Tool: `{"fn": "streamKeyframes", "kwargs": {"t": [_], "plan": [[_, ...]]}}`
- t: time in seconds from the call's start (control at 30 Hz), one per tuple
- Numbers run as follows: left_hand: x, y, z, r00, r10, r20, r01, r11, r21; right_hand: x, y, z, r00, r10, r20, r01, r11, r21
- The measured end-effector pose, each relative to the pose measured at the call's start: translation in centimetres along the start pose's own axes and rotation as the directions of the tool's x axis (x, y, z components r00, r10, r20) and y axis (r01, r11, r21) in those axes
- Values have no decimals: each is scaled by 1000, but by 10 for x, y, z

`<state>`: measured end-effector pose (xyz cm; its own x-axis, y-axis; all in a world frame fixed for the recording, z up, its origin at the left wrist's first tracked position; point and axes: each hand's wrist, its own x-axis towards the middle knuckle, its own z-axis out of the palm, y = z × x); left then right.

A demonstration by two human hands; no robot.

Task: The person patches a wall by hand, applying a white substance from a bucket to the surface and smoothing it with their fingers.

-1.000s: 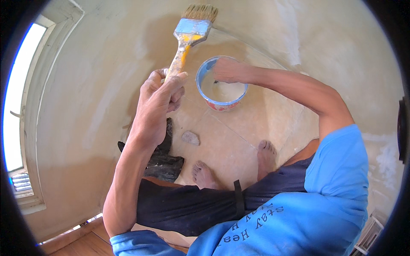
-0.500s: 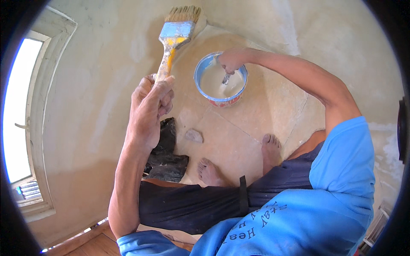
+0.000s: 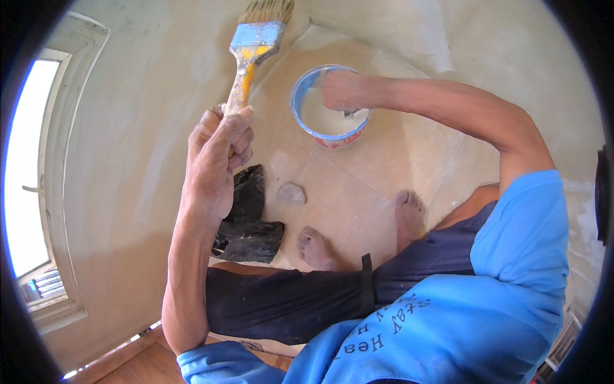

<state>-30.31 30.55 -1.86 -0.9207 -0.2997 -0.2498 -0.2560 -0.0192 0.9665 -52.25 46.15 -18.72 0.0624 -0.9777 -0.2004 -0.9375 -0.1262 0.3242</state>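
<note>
My left hand (image 3: 220, 144) is closed round the handle of a wide flat paintbrush (image 3: 257, 35), held upright with its bristles up. The brush has a blue band and a yellow handle caked with pale smears. My right hand (image 3: 345, 91) is closed over the mouth of a blue-rimmed bucket (image 3: 339, 136). Below its fingers shows a bit of a grey, smeared tool (image 3: 349, 114); the hand hides most of it, so its kind is unclear. Creamy off-white liquid (image 3: 323, 118) lies in the bucket.
The bucket stands on the tiled floor (image 3: 345, 192) near a wall corner. Beside my feet (image 3: 316, 248) lie a crumpled black plastic sheet (image 3: 249, 233) and a pale stone-like lump (image 3: 292, 192). A window (image 3: 29, 173) is on the left, in a patchy pale wall (image 3: 141, 96).
My right hand has shifted slightly within the bucket's mouth, and less of the tool shows. The brush in my left hand sits slightly higher and further left in view.
</note>
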Motion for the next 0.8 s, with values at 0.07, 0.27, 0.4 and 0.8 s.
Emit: {"fn": "streamKeyframes", "kwargs": {"t": [0.07,0.27,0.4,0.8], "plan": [[1,-4,-4,1000,5,11,-4,1000,-26,3,-1,-1,999,34,41,-37,997,69],[2,3,2,1000,-2,18,2,1000,-20,16,11,12,963,132,-234,-124,991,47],[2,2,4,1000,6,24,-5,1000,-22,17,8,10,959,97,-267,-92,995,33],[7,-2,7,1000,-24,6,24,999,-31,7,3,-13,992,32,122,-41,997,71]]}}
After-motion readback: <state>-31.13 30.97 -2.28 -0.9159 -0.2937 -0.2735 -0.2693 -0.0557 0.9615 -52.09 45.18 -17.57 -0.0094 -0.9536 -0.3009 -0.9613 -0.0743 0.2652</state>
